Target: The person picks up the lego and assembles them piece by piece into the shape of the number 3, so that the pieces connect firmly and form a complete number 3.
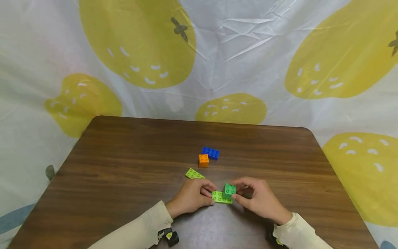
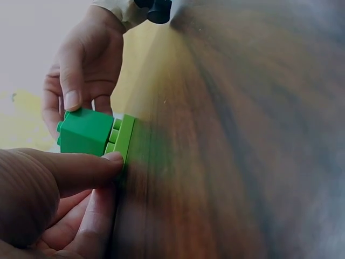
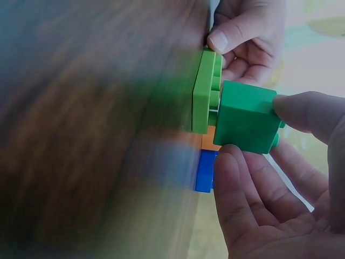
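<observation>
A flat lime-green building block with studs lies on the table in front of me. My left hand pinches its left end between thumb and fingers. In my right hand is a taller dark green block, gripped by thumb and fingertips. That green block sits over the right part of the lime plate, close against its studs and slightly tilted in the right wrist view. From the left wrist view, lime studs show beside the underside of the green block.
Another lime-green plate lies just behind my left hand, partly covered by it. Farther back, an orange block stands in front of a blue block. All rest on a brown wooden table, with a fruit-patterned curtain behind it.
</observation>
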### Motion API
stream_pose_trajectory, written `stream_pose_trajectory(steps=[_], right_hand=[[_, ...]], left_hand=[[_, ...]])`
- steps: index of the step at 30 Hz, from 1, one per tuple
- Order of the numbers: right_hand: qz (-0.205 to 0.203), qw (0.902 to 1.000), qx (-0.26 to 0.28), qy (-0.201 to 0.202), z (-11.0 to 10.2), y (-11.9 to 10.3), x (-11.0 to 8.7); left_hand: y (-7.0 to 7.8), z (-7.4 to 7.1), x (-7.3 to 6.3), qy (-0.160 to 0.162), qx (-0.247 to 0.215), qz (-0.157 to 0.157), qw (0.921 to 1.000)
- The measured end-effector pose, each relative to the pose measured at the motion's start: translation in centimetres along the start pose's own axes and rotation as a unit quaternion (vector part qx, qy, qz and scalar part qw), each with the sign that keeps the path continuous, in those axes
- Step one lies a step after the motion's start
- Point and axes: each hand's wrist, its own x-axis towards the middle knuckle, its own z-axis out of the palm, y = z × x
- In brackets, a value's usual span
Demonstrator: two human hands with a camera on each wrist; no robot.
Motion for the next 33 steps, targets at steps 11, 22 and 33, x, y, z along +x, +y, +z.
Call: stream_pose_trajectory(steps=[11,22,33], right_hand=[[-0.006,0.9998,0.000,-0.017,0.21,-0.02,-0.27],[-0.024,0.9995,-0.021,-0.006,0.14,-0.11,-0.50],[-0.014,0.9995,-0.021,-0.021,-0.05,-0.19,-0.40]], left_hand=[[-0.04,0.07,-0.09,0.000,-0.010,-0.005,0.9999],[0.19,-0.08,-0.16,0.002,-0.017,-0.001,0.9998],[-0.03,0.04,-0.03,-0.001,-0.010,-0.008,0.9999]])
